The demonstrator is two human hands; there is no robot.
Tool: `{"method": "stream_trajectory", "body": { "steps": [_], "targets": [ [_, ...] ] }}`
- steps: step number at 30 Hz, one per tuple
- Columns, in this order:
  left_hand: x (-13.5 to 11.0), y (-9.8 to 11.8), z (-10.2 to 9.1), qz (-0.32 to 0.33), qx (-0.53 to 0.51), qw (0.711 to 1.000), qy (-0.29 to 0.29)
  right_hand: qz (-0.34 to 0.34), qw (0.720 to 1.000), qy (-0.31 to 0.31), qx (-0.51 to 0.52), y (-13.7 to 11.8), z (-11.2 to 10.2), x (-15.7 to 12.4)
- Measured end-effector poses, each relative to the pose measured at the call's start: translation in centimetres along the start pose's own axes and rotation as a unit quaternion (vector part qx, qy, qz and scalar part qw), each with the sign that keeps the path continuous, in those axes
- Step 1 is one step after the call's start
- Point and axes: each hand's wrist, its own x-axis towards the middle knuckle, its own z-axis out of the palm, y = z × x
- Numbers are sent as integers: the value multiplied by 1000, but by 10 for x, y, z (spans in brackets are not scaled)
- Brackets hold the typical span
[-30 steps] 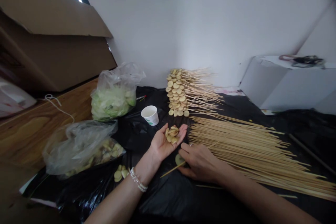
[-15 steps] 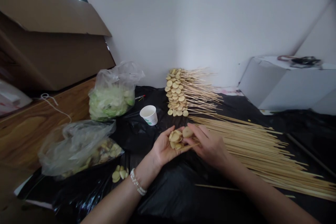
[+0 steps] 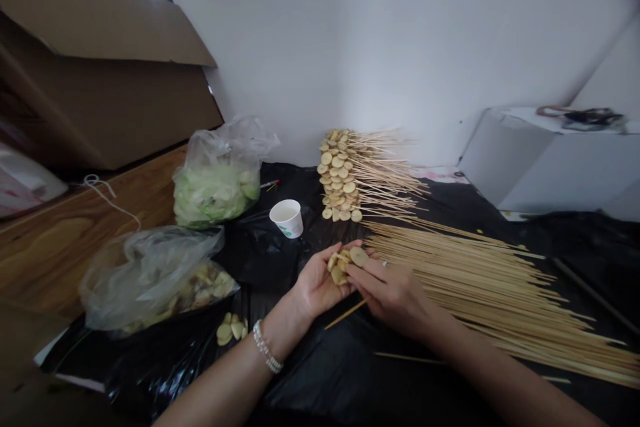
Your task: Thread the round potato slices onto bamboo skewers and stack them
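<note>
Left hand [image 3: 316, 285] cupped open under pale slices [image 3: 339, 272], on person's side of white cup [image 3: 287, 220]. Right hand [image 3: 395, 288] grips thin stick [image 3: 345, 315] there, touching one slice [image 3: 359, 255]; can't tell if pinched. To me, slices look light, slippery, easy to snap: hold rims.

The slices [image 3: 339, 275] are pale yellow, the skewers [image 3: 480, 287] tan, the sheeting [image 3: 320, 380] black. Green marks pattern the white cup [image 3: 287, 219]

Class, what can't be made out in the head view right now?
In the head view:
- Round slices in the left hand: count, hidden by overlap and the right hand.
- Bamboo skewer: upper end, hidden by the right hand.
- Cardboard box: full extent, cut off by the left edge.
- Dark tangle on the white box: blurred.
</note>
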Motion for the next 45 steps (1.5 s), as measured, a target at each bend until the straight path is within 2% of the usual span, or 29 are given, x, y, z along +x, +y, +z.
{"method": "stream_trajectory", "body": {
  "steps": [6, 10, 13, 16, 21, 24, 28, 32, 37, 41, 45],
  "targets": [
    [1, -3, 1, -7, -9, 1000, 2, 28, 999, -7, -13, 1, 6, -3],
    [2, -5, 0, -6, 0, 1000, -15, 64, 997, -36, -34, 0, 8, -4],
    [2, -5, 0, -7, -9, 1000, -10, 89, 995, -53, -2, 0, 8, -2],
    [2, -4, 0, -8, -13, 1000, 1, 100, 993, -41, 42, 0, 6, -1],
    [0, -2, 1, -19, -4, 1000, 11, 64, 996, 30, 59, -1, 2, 0],
    [-2, 0, 3, -18, -13, 998, 50, 20, 997, 69, 17, 1, -1, -2],
    [-2, 2, 3, -24, -18, 995, 98, -3, 996, 62, -65, 9, -7, -5],
    [-3, 2, 2, -59, 59, 993, 79, -13, 993, 61, -102, 16, -11, -7],
    [-9, 2, 6, -50, 111, 990, 66, -12, 993, 42, -106, 17, -12, -5],
    [-12, 7, 8, -20, 116, 990, 83, 22, 994, 18, -110, 16, -11, -3],
    [-9, 13, 5, 44, 79, 990, 108, 109, 984, -2, -141, 15, -12, 0]
  ]
}}
